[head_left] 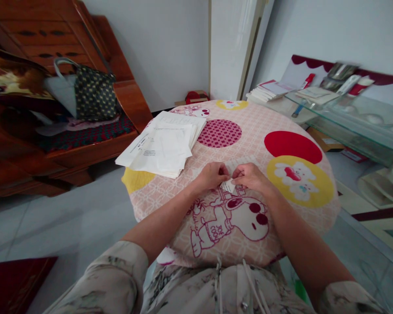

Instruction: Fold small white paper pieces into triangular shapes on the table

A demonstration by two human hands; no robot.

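— Toward the near edge of the surface (252,146): left hand (213,174), right hand (250,175), fingers pinching small white paper (228,186). Finished?
— Cannot tell; seemingly partway. Farther, left edge: paper stack (160,146), flat, unheld.

On the left stands a large, reddish-brown, carved wooden bench (81,159), bearing a dark, yellow-patterned handbag with a pale grey handle (96,93). Near left, a flat dark red mat (16,279) lies on the pale grey tiled floor (85,218). At the far right, a red-and-white cup (359,87) stands by a clear, green-edged glass shelf (356,120), with a brown cardboard box (324,140) lower down.
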